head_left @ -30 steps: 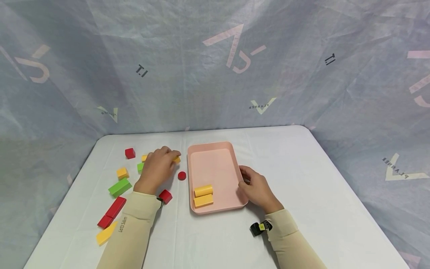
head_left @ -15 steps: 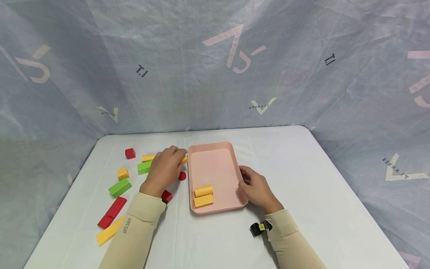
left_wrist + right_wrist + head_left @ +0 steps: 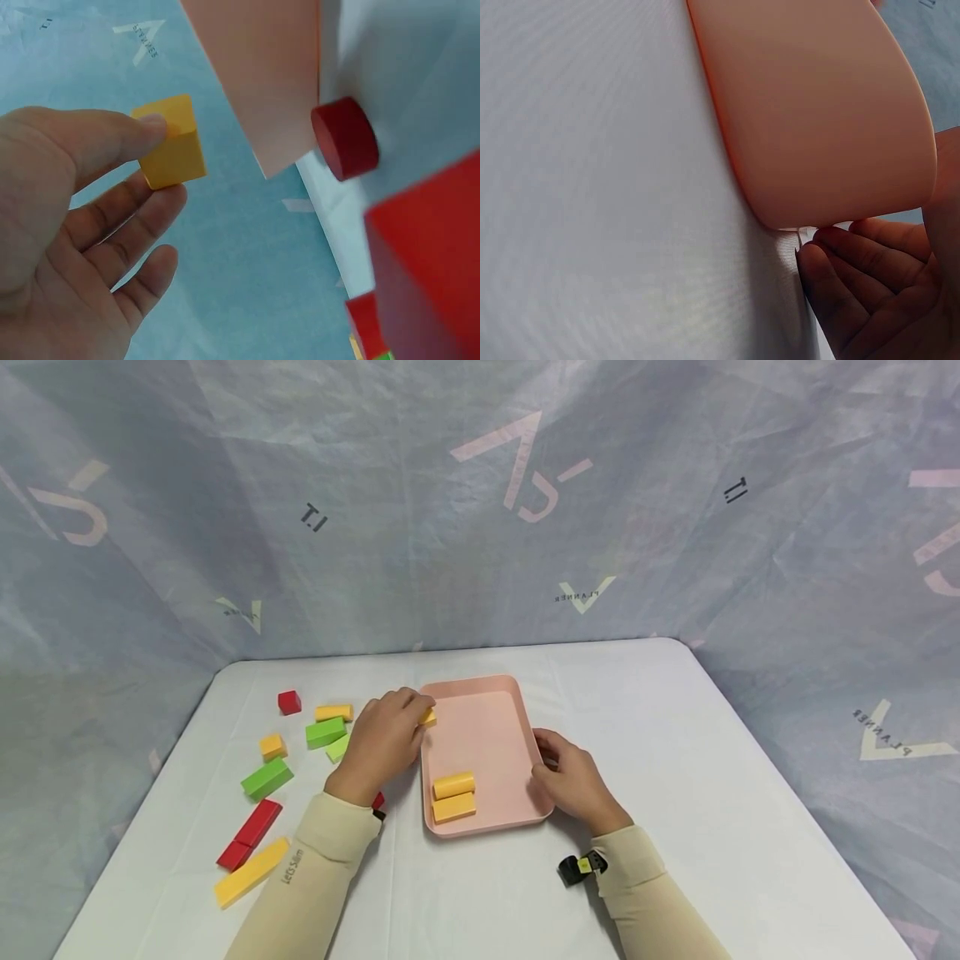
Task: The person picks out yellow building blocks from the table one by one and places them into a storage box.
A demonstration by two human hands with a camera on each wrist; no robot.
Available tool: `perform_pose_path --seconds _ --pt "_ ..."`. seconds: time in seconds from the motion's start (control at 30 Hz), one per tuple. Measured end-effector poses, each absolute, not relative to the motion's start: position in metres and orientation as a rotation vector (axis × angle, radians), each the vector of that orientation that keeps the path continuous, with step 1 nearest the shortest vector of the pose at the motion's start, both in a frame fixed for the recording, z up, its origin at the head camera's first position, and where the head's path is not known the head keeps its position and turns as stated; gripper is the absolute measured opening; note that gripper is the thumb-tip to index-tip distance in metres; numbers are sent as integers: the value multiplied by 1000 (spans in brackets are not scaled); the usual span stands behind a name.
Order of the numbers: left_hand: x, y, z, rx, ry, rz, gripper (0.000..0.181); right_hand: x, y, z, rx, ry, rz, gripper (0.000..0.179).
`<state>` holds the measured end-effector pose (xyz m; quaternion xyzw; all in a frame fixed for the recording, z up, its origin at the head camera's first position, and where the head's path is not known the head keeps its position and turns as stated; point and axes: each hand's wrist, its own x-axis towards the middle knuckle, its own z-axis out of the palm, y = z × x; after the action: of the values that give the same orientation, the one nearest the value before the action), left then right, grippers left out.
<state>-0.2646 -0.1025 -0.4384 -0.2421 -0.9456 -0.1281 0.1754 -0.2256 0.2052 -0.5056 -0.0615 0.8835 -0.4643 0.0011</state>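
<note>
My left hand is over the left wall of the pink tray, near its far left corner. Between thumb and fingertips it pinches a yellow block, held up clear of the tray in the left wrist view. My right hand holds the tray's right side, with the thumb at the rim and curled fingers against the outer wall; the thumb is hidden in the right wrist view. Inside the tray, at the near left, lie a yellow cylinder and a yellow rectangular block.
Left of the tray are green blocks, red blocks, a long yellow block, a yellow cube, a red cube and another yellow cylinder. A red disc lies beside the tray. White cloth covers the table.
My left hand has moved right with the yellow block, from the table beside the tray to over its left wall. Green blocks behind it are uncovered. The right hand and tray have stayed put.
</note>
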Motion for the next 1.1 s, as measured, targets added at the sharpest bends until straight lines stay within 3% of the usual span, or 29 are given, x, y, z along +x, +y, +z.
perform_pose_path --seconds 0.63,1.1 --pt "-259 -85 -446 -906 -2552 -456 27 -225 205 -505 -205 2781 -1473 53" --pt "-255 -74 -452 -903 -2640 -390 28 -225 205 -504 -209 2778 -1480 54"
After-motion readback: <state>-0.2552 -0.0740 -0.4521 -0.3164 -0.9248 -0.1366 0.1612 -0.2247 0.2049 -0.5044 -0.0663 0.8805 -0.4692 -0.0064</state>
